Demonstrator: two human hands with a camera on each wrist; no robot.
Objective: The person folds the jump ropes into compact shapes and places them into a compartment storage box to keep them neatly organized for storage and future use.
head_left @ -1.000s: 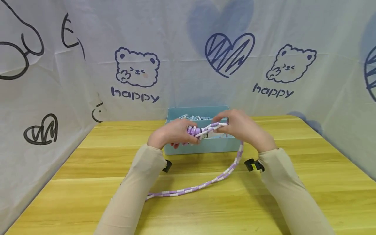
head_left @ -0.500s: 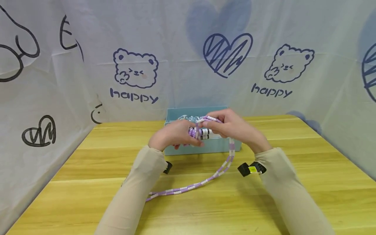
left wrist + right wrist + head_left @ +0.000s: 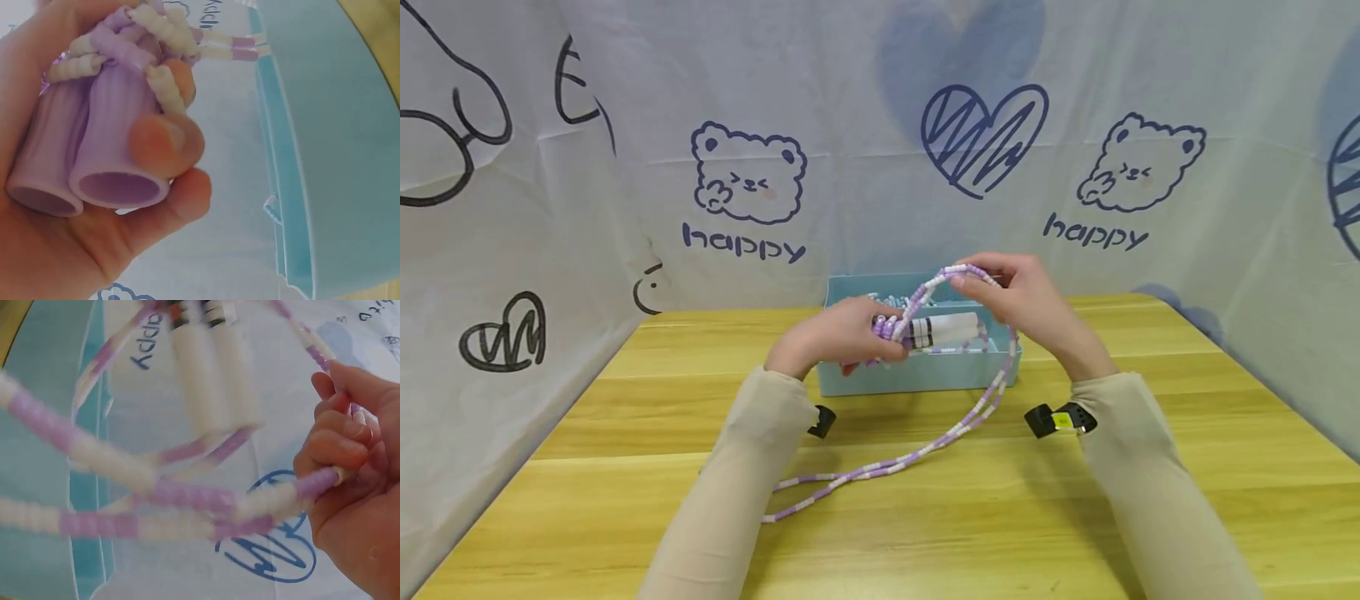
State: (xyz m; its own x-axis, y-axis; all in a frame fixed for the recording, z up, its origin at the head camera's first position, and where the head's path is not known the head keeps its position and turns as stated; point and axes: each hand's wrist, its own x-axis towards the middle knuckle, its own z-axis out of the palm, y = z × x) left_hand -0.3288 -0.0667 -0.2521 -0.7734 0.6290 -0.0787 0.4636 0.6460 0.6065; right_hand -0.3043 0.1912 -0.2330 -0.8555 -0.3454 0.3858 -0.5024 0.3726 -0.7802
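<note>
In the head view, my left hand (image 3: 838, 329) grips the paired handles (image 3: 951, 329) of a beaded jump rope, white tips pointing right. The left wrist view shows the hollow purple ends of the handles (image 3: 119, 144) in the palm, with beaded rope (image 3: 119, 47) crossed over them. My right hand (image 3: 1026, 292), higher and to the right, holds the doubled purple-and-white rope (image 3: 951, 433). From there the rope hangs in a curve down to the left, partly hidden behind my left forearm. In the right wrist view, fingers curl round the rope strands (image 3: 187, 494).
Right behind the hands stands a light blue box (image 3: 917, 381) on the wooden table (image 3: 925, 533). Light blue and white beaded pieces (image 3: 891, 301) show in its back part. A white cloth (image 3: 865, 192) with drawings hangs close behind the table.
My right hand came left to the handles with the rope, then rose and moved back right. The rope now arches from the handles up to it. My left hand stays nearly in place.
</note>
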